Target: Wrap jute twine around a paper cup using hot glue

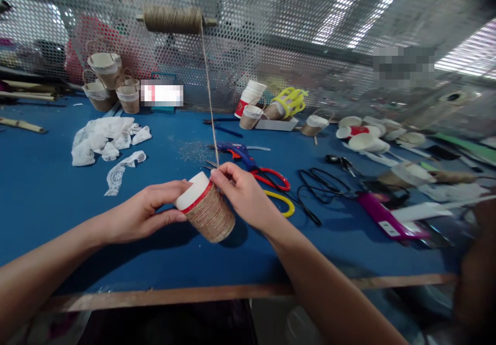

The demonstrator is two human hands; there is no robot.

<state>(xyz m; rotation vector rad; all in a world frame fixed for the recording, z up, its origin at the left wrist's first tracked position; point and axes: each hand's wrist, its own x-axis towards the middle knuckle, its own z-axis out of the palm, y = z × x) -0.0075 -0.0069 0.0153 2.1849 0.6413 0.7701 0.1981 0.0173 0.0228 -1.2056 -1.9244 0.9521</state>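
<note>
The tilted paper cup (211, 213) was gripped at its white end by the left hand (155, 208) in the middle of the view, over the blue table (155, 262). Most of its side was covered by rows of string; a red band and the white end were left bare. The string (210, 102), run down from the roll (172, 19) at 11 o'clock, was pinched at the cup's edge by the right hand (248, 195). Close by, at 1 o'clock, the way was crowded by a glue gun (238, 152) and scissors (287, 184). White lace (103, 133) was seen at 10 o'clock.
</note>
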